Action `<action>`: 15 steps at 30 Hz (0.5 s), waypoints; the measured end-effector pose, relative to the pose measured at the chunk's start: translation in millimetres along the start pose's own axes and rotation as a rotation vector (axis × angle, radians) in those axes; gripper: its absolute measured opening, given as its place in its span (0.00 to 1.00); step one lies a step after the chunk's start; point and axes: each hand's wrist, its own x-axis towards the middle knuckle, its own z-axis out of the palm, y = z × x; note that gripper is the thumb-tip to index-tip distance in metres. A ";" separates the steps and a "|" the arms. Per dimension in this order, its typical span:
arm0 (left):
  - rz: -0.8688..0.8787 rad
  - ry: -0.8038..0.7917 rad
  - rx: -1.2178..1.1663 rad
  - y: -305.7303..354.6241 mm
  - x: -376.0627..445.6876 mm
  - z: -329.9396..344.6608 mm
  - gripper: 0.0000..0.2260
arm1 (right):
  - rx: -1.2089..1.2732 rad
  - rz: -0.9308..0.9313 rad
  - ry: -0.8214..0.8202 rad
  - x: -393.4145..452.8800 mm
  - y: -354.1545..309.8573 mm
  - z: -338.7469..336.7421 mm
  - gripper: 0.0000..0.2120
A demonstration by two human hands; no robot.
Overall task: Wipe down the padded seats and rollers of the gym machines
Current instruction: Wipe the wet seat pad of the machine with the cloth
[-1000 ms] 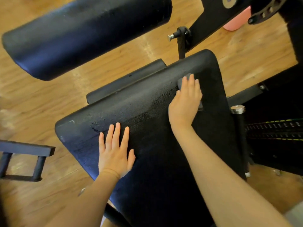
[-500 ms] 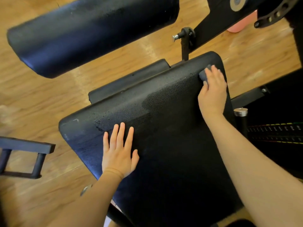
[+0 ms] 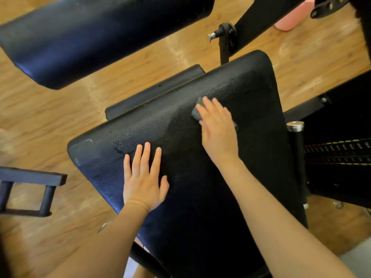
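A black padded seat (image 3: 251, 157) fills the middle of the view, with wet droplets near its far left corner. My left hand (image 3: 143, 177) lies flat on the pad with straight, spread fingers. My right hand (image 3: 217, 125) presses a small dark grey cloth (image 3: 197, 111) onto the pad's upper middle; only the cloth's edges show past the fingers. A large black padded roller (image 3: 90, 35) hangs above the seat at the upper left.
Wooden floor (image 3: 313, 57) surrounds the machine. A black adjustment pin and bracket (image 3: 224, 37) stands behind the seat. A chrome-capped post (image 3: 295, 126) and a weight stack (image 3: 339, 155) are to the right, a black metal handle frame (image 3: 30, 189) is at the left, and a pink object (image 3: 291, 19) sits at the top right.
My right hand has slid the cloth from the seat's far right corner back leftward to the upper middle of the pad. My left hand has stayed flat in place.
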 end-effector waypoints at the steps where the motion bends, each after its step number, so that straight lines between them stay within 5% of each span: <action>1: -0.002 0.001 0.001 0.2 0.1 -0.1 0.31 | 0.027 0.116 0.035 9.2 8.9 -6.9 0.19; 4: -0.003 -0.002 -0.011 -0.2 0.1 0.1 0.31 | 0.068 0.323 0.108 24.6 15.9 -15.2 0.19; 15: 0.039 0.002 -0.136 -5.5 -1.8 -1.9 0.29 | -0.092 0.454 0.090 16.0 -46.4 2.0 0.23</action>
